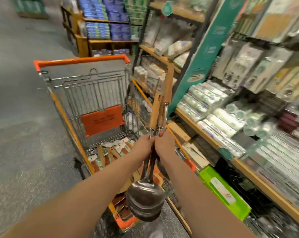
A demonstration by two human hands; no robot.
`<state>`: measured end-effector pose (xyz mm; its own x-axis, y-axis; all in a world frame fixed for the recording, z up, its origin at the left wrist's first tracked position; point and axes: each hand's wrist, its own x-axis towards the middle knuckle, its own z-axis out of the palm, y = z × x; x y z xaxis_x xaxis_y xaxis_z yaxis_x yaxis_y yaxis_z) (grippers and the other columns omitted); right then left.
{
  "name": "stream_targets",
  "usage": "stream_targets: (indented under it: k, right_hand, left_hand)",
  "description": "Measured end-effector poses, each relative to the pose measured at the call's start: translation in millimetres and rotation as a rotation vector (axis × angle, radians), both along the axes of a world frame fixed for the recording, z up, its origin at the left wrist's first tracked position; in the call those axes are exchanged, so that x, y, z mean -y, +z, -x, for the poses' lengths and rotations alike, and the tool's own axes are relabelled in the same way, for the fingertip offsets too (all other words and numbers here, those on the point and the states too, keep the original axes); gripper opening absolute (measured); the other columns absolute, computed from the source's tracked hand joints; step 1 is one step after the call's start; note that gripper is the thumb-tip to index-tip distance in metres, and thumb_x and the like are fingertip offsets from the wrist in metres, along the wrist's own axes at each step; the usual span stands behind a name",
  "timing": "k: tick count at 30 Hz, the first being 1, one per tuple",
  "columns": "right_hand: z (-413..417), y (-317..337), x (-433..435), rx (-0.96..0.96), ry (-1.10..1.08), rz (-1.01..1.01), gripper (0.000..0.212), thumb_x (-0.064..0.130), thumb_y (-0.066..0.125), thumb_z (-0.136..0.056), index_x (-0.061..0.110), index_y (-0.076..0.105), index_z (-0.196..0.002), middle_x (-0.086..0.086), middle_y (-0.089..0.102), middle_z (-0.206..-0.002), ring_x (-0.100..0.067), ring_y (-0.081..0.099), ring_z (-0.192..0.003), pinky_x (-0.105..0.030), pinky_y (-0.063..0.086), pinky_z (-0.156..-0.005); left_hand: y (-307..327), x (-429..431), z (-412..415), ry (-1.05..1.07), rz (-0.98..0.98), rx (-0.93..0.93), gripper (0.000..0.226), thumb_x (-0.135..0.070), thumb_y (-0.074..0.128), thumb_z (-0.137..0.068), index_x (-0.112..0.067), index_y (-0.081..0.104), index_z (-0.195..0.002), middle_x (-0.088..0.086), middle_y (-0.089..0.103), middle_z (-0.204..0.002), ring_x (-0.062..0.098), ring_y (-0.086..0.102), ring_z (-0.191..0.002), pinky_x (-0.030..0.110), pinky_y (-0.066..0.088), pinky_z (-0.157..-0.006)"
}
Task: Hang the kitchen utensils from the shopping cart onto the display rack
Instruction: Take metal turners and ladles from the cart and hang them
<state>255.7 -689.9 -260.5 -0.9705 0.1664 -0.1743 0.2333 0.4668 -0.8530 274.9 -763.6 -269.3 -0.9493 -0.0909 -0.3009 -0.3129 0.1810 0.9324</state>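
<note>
Holding, w/ both hands, a bunch of long ladles w/ light wooden handles, steel shafts & dark round metal bowls [145,198]. Left hand [142,146] wrapped round the steel shafts just below the wooden handles; right hand [164,143] gripping the same shafts right beside it, knuckles touching or nearly so, can't tell which. Bunch tilted: wooden handles up & away, fanned a bit, approx three visible, one w/ a hanging hole near its tip; bowls down & toward the camera, nested in a stack between the forearms. All of it in the air over the right side of a wire shopping cart w/ orange plastic handle & orange trim [80,62]. Inside the cart basket, at the bottom: more wooden-handled utensils w/ white paper tags [111,151], lying in a loose heap; orange fold-down seat flap [102,119] on the far wall. To the right, wooden shelving [214,140] packed w/ wrapped rolls & packets, blurred; above it a display rack of hanging carded packs [258,66], too blurred to read. Tall teal sign panel [201,54] between shelf bays, behind the ladle handles. Bright green flat box [226,191] on the low shelf near the right forearm. Grey speckled floor [25,117] at left; further back, wooden shelf unit w/ blue & green packs [109,26]
</note>
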Motion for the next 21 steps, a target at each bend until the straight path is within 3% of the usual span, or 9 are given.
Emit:
stream_targets:
  k: [2, 6, 9, 11, 14, 16, 18, 21]
  right_hand:
    - [-13, 17, -24, -0.016, -0.052, 0.020, 0.023, 0.002, 0.045, -0.090, 0.016, 0.035, -0.074, -0.002, 0.044, -0.076, -0.019, 0.044, -0.069, -0.032, 0.035, -0.067]
    - [-27, 48, -83, -0.034, -0.208, 0.127, 0.021, 0.002, 0.044, -0.090, 0.015, 0.038, -0.074, -0.006, 0.047, -0.079, -0.029, 0.051, -0.079, -0.037, 0.039, -0.070]
    - [-41, 68, -140, -0.088, -0.266, 0.157, 0.024, 0.001, 0.051, -0.084, 0.017, 0.040, -0.070, -0.006, 0.048, -0.074, -0.029, 0.054, -0.084, -0.040, 0.044, -0.076]
    - [-60, 84, -188, -0.132, -0.286, 0.203, 0.023, 0.004, 0.053, -0.087, 0.019, 0.042, -0.072, -0.003, 0.048, -0.076, -0.023, 0.051, -0.084, -0.039, 0.047, -0.081]
    - [-87, 100, -260, -0.175, -0.370, 0.180, 0.011, 0.003, 0.054, -0.086, 0.012, 0.052, -0.093, -0.008, 0.055, -0.089, -0.022, 0.052, -0.084, -0.029, 0.046, -0.066]
    - [-99, 112, -309, -0.198, -0.439, 0.150, 0.012, 0.002, 0.054, -0.084, 0.012, 0.052, -0.091, -0.010, 0.056, -0.090, -0.025, 0.055, -0.086, -0.032, 0.043, -0.066]
    - [-112, 125, -358, -0.218, -0.498, 0.154, 0.018, 0.001, 0.050, -0.084, 0.016, 0.046, -0.075, -0.008, 0.054, -0.085, -0.025, 0.054, -0.085, -0.032, 0.039, -0.066]
    - [-133, 146, -423, -0.257, -0.544, 0.147, 0.028, -0.002, 0.045, -0.084, 0.019, 0.035, -0.068, -0.001, 0.043, -0.073, -0.023, 0.047, -0.083, -0.030, 0.035, -0.066]
  left_hand:
    - [15, -22, -11, -0.057, 0.004, -0.053, 0.015, -0.024, 0.048, -0.096, -0.015, 0.061, -0.094, 0.009, 0.063, -0.083, 0.019, 0.058, -0.072, 0.028, 0.043, -0.059]
    - [44, -77, -28, -0.180, -0.033, -0.144, 0.012, -0.017, 0.055, -0.092, -0.017, 0.067, -0.090, 0.008, 0.061, -0.077, 0.022, 0.058, -0.077, 0.036, 0.049, -0.071]
    - [61, -128, -36, -0.228, 0.023, -0.220, 0.018, -0.010, 0.058, -0.089, -0.001, 0.067, -0.102, 0.021, 0.067, -0.089, 0.022, 0.061, -0.079, 0.032, 0.047, -0.071]
    - [76, -172, -47, -0.279, 0.042, -0.280, 0.017, -0.010, 0.060, -0.088, -0.006, 0.069, -0.101, 0.023, 0.069, -0.098, 0.024, 0.063, -0.086, 0.033, 0.045, -0.075]
    - [96, -245, -69, -0.350, 0.024, -0.316, 0.016, -0.010, 0.059, -0.088, -0.003, 0.069, -0.100, 0.023, 0.069, -0.096, 0.029, 0.065, -0.083, 0.033, 0.048, -0.075]
    - [106, -296, -83, -0.363, 0.037, -0.358, 0.012, -0.010, 0.062, -0.086, -0.005, 0.070, -0.093, 0.018, 0.068, -0.081, 0.021, 0.060, -0.069, 0.028, 0.045, -0.064]
    - [117, -348, -96, -0.370, 0.033, -0.407, 0.007, -0.014, 0.064, -0.084, -0.014, 0.069, -0.079, 0.010, 0.065, -0.068, 0.014, 0.052, -0.062, 0.025, 0.037, -0.057]
    - [136, -415, -112, -0.390, 0.028, -0.471, 0.023, -0.012, 0.061, -0.084, -0.022, 0.060, -0.064, -0.005, 0.056, -0.054, 0.000, 0.050, -0.048, 0.011, 0.033, -0.045]
